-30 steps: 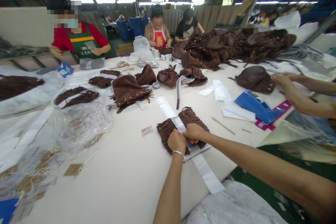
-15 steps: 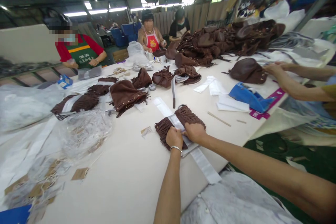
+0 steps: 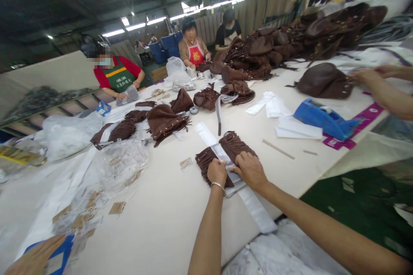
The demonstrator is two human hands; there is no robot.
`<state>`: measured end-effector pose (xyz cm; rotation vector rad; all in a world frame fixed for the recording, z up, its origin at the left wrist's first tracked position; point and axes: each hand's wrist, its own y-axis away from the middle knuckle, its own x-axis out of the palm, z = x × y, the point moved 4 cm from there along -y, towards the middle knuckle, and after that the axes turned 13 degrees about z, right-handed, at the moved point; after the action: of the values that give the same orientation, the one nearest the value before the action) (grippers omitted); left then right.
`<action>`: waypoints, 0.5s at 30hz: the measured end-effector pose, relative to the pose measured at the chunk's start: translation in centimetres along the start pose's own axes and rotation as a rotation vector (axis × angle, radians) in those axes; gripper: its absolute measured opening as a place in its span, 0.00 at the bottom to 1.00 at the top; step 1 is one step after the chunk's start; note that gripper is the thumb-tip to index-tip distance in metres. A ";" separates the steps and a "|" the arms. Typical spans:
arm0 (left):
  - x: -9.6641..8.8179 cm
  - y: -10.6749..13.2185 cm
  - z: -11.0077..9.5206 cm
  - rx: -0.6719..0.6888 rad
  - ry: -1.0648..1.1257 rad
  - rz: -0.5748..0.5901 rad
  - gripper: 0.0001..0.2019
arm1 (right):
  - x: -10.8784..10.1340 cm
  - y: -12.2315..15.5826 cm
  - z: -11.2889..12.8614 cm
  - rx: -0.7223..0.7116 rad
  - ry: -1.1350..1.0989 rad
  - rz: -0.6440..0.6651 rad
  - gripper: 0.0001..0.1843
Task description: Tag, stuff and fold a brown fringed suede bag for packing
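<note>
1. Dark brown fringed suede piece point(image 3: 237, 146): lies flat on the cream-coloured surface point(image 3: 161, 219), directly under and just beyond both hands, near the surface's front edge. It shows as two lobes, one either side of a pale band.
2. Long white fabric strip point(image 3: 256, 210): crosses the fringed piece along a diagonal, from the far left, beyond the piece, to the near right, where its free end overhangs the front edge. This diagonal is the long axis of the bundle.
3. Left hand point(image 3: 217, 172), with a thin silver bangle at the wrist: closed, fingers curled, pressing on the left lobe of the fringed piece at the strip's edge.
4. Right hand point(image 3: 251, 169): flatter, fingers bent down onto the strip and the right lobe. The two hands sit close together, almost touching, one on each side of the strip; neither is clearly nearer to the piece. Whether either pinches the strip itself cannot be told.
5. Small tan card tag point(image 3: 186, 163): lies just left of the fringed piece, apart from it.
6. Thin wooden stick point(image 3: 278, 149): lies to the right, well apart.
7. Blue plastic bag point(image 3: 324, 119): farther right, beside white folded sheets point(image 3: 298, 132).
8. Heap of dark brown suede bags point(image 3: 290, 45): piled at the far right end of the surface; other people work beyond it.
</note>
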<state>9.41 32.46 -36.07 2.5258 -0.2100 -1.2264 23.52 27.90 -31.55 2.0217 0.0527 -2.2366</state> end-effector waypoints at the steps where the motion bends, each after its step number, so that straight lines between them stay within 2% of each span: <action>1: 0.0 0.0 0.1 0.000 0.007 -0.002 0.10 | -0.3 0.3 -0.4 -0.033 -0.009 -0.013 0.16; 4: 0.1 -0.1 0.2 -0.003 0.023 -0.007 0.09 | -1.2 0.8 -1.1 -0.211 -0.037 -0.063 0.13; 8: 0.2 -0.3 0.4 -0.002 0.018 -0.010 0.08 | -1.0 0.7 -0.7 -0.445 0.009 -0.046 0.19; 15: 0.5 -0.1 0.1 -0.005 0.001 -0.023 0.08 | 0.5 0.3 -1.1 -0.474 0.061 -0.010 0.23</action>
<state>9.68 32.40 -36.51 2.5315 -0.1774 -1.2322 24.60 27.65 -32.11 1.8247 0.5433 -1.9289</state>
